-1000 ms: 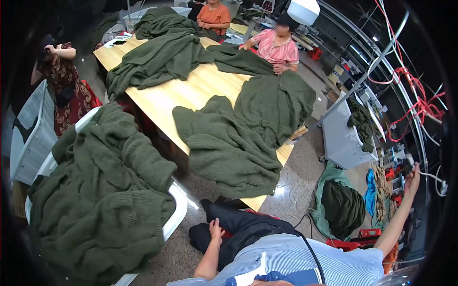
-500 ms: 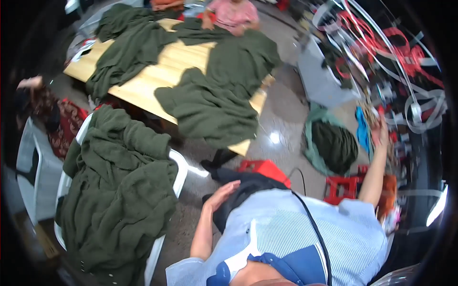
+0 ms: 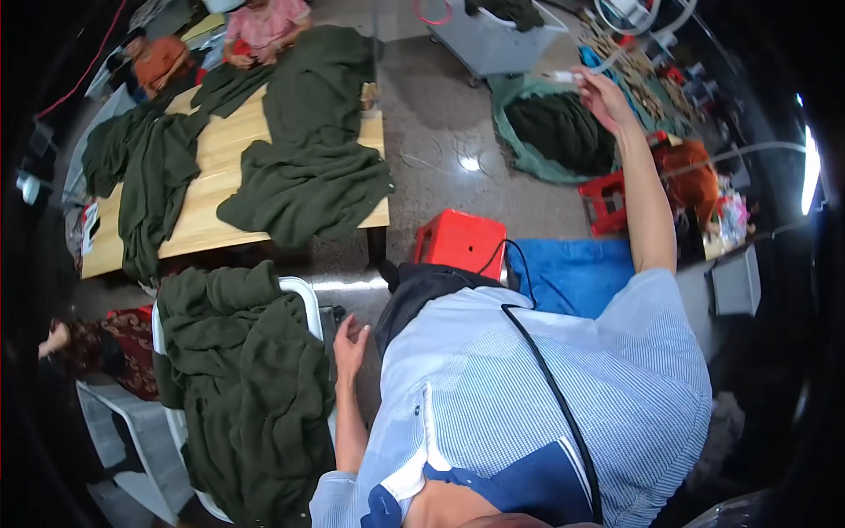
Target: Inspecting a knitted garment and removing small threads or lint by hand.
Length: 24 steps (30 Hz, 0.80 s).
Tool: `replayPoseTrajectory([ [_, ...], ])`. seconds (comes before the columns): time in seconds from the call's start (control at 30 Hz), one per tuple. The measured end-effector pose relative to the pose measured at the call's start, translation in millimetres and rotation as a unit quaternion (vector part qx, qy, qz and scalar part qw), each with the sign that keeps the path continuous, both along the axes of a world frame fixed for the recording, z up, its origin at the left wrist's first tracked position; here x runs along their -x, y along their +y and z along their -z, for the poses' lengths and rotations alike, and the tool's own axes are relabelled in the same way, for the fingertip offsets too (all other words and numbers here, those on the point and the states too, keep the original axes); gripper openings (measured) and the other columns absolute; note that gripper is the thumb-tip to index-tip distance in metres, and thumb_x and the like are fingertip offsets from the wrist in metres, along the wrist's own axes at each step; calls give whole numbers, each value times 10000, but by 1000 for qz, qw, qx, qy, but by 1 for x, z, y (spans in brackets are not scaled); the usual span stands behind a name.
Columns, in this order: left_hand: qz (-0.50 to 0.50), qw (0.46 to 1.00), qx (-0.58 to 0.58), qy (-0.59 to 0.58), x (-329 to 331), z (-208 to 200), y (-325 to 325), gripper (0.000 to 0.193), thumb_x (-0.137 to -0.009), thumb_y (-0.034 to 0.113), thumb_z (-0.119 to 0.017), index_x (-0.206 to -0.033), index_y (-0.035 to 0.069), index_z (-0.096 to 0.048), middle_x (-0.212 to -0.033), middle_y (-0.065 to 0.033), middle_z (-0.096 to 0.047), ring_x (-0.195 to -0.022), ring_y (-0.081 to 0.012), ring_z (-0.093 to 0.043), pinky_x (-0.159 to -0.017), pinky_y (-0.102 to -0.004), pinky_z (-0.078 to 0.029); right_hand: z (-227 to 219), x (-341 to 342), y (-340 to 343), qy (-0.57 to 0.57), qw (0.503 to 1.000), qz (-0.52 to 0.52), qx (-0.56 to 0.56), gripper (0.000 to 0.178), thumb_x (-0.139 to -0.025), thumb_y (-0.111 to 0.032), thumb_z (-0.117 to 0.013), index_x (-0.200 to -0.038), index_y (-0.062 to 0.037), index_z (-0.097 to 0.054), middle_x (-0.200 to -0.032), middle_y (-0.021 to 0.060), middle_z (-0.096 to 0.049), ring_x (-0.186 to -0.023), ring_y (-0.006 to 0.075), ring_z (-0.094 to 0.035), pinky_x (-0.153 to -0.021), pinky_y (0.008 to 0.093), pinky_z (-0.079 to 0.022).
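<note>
While the left hand (image 3: 350, 346) splays, the right hand (image 3: 605, 99) pinches an unreadably small connector (image 3: 563, 77).

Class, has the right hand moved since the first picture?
Yes: against the green sack, the right hand shifted left, now overlapping the sack's edge in view.

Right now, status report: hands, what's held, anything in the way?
Left hand open, empty, beside white tub of green garments. Right hand raised, pinching small white fitting. Red stool close ahead.
</note>
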<state>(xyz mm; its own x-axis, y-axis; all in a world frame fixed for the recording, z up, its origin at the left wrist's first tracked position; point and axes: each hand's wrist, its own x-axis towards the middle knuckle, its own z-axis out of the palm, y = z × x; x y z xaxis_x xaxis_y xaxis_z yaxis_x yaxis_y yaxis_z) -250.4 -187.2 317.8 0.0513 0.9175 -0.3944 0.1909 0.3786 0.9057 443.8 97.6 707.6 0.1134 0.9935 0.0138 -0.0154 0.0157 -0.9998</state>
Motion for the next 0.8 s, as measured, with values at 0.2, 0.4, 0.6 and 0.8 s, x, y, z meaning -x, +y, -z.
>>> replayPoseTrajectory([
  [0.2,171,956,-75,226,26,20,14,631,-986,294,-819,-1530,29,-638,-1471,-257,-677,-1366,-435,-649,-1160,-479,-517,1,13,-1,-59,997,-21,-40,359,-1157,-344,-664,-1389,-82,-748,-1006,-94,-683,-854,9,-602,-784,203,-486],
  [0.4,286,944,-43,157,25,56,23,599,-996,255,-790,-1536,46,-639,-1445,-268,-703,-1303,-441,-694,-1108,-477,-554,-7,-4,-8,-44,999,2,-30,352,-1125,-322,-709,-1328,-40,-761,-937,-72,-707,-744,1,-600,-704,197,-495],
  [0.6,322,932,-29,162,4,59,46,579,-971,233,-804,-1499,35,-670,-1313,-249,-770,-1180,-411,-752,-1036,-459,-594,-5,-5,2,9,999,22,-33,308,-1115,-300,-709,-1307,-69,-777,-946,-48,-737,-751,27,-610,-689,203,-488],
  [0.8,320,926,-82,184,-68,20,109,565,-1013,230,-805,-1518,25,-654,-1302,-250,-782,-1176,-335,-781,-1016,-412,-606,-13,-41,8,20,999,6,-35,314,-1141,-306,-674,-1315,-52,-733,-930,-43,-705,-791,46,-611,-737,226,-505],
])
